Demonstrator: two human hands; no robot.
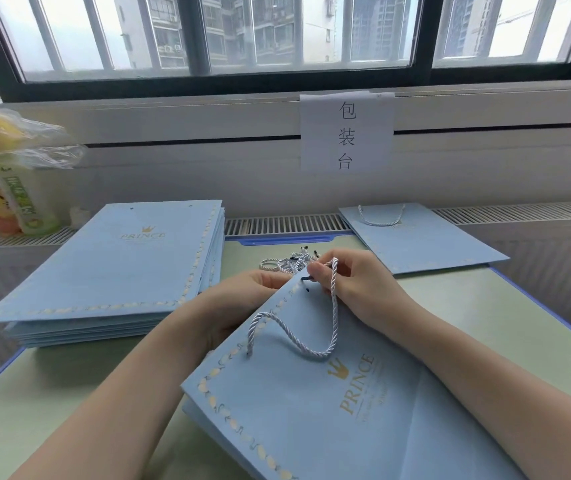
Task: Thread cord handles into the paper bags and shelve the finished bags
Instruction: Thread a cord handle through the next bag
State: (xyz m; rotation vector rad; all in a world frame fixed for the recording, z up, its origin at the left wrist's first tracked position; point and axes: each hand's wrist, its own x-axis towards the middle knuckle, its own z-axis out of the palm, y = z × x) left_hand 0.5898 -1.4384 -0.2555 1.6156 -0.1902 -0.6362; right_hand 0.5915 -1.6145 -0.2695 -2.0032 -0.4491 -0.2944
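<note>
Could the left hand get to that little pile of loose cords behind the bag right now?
Probably yes. The loose cords lie uncovered just beyond the left hand, but it would first have to let go of the bag.

Flat light-blue paper bag [311, 410], white twisted cord [325, 344] half threaded

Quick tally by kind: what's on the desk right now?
Stack of unthreaded bags: 1
Bag in hand: 1
Finished bag: 1
Cord being threaded: 1
Pile of loose cords: 1
Total: 5
Bags in the stack and cords in the pile are too many to count.
</note>
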